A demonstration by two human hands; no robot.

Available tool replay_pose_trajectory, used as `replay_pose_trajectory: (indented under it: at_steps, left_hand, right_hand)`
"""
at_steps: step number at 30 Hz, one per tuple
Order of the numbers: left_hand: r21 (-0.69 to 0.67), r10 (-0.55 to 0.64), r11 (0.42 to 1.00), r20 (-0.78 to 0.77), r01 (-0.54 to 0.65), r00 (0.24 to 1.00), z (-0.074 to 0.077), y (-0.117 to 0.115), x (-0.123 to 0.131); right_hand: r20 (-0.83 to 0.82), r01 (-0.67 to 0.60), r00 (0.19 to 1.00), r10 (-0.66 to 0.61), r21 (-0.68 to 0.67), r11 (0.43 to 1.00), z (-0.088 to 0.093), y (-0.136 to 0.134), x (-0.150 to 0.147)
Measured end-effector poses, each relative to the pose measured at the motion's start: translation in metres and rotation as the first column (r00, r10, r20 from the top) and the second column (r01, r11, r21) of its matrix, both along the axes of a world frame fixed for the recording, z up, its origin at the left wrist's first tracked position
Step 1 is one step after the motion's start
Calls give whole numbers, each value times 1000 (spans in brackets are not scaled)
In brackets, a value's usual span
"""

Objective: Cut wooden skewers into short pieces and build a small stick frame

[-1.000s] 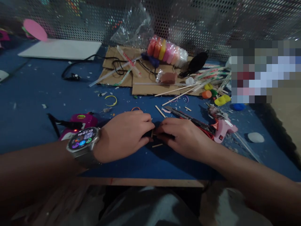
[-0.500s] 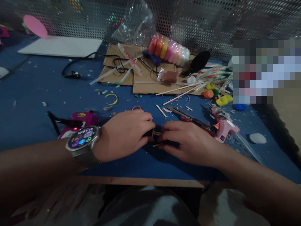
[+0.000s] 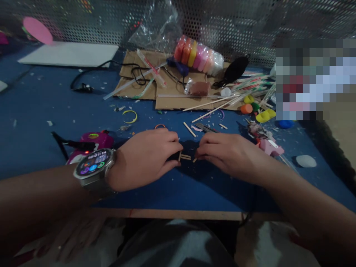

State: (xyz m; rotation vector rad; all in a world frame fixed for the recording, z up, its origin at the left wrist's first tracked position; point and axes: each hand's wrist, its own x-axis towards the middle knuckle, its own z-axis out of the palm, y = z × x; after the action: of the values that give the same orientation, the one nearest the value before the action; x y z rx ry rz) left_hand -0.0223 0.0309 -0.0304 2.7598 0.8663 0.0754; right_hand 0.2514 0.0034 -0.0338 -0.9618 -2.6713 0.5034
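Note:
My left hand (image 3: 148, 157), with a watch (image 3: 96, 167) on its wrist, grips a small piece made of thin wooden sticks (image 3: 185, 157); two short sticks poke out to the right of its fingertips. Just right of them, my right hand (image 3: 225, 154) pinches a short stick piece (image 3: 195, 160), its tip pointing down. A gap separates the two hands. Behind my right hand lies a cutter (image 3: 205, 128), partly covered by the hand.
A pink glue gun (image 3: 269, 145) rests at the right, a magenta device (image 3: 96, 140) at the left. Cardboard (image 3: 178, 102) at the back bears clay packs (image 3: 198, 55), straws and cables. Stick scraps (image 3: 190, 129) and clay lumps (image 3: 265, 115) dot the blue table (image 3: 167, 198).
My right hand has drawn slightly away from the left one, uncovering the stick ends between them and now covering more of the cutter. The view has shifted a little.

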Motion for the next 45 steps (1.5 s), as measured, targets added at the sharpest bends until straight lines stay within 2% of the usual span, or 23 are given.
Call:
replay_pose_trajectory:
  at_steps: [5,12,19,25,31,45]
  left_hand:
    - [-2,8,1000,-13,-8,1000,1,1,0]
    - [-28,13,1000,-15,-14,1000,3,1,1]
    - [-4,5,1000,-30,-5,1000,2,0,0]
    - [6,2,1000,-20,-2,1000,2,0,0]
    - [24,-6,1000,-6,6,1000,2,-1,0]
    - [-5,4,1000,2,-4,1000,1,0,0]
  right_hand:
    - [24,-25,999,25,-4,1000,-5,2,-4]
    - [-41,8,999,-11,-61,998,-7,1,-7]
    - [-9,145,989,-146,-86,986,-3,-6,-7]
    - [32,209,978,-207,-54,976,-4,-8,-8]
    - [60,264,964,-260,-79,961,-5,-11,-10]
    - [10,255,967,-255,-66,965,-4,-15,-18]
